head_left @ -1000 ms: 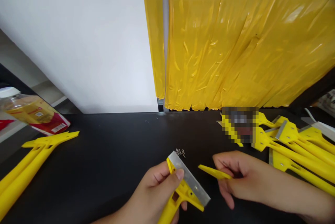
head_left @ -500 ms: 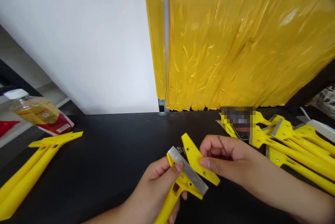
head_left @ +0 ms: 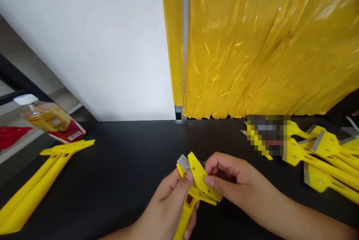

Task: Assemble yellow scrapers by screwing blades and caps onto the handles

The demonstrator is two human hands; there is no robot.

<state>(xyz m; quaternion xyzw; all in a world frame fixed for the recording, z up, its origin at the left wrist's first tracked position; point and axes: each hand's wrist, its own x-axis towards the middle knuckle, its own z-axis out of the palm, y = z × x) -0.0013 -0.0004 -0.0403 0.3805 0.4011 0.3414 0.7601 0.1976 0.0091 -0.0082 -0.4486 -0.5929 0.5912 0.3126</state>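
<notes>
My left hand (head_left: pixel 171 199) is closed around the head of a yellow plastic scraper (head_left: pixel 183 221), its thumb pressing a flat metal blade (head_left: pixel 183 162) against it. Between thumb and fingers of my right hand (head_left: pixel 235 176) is a yellow cover plate (head_left: pixel 199 174) with small holes. The plate lies over much of the blade and scraper head, tilted along the blade; whether it is fully seated I cannot tell. Only the blade's upper end still shows beside the plate.
Several yellow scrapers with blades (head_left: pixel 322 154) lie piled at the right, beside a blurred-out object (head_left: pixel 269 135). Two yellow handles (head_left: pixel 42 184) without visible blades rest at the left, near a clear bottle (head_left: pixel 56 120). Yellow plastic sheeting (head_left: pixel 252 45) hangs behind the black table (head_left: pixel 126 165).
My right hand has moved left and brought the cover plate from beside the scraper head onto the blade, covering most of it. The camera view has shifted slightly.
</notes>
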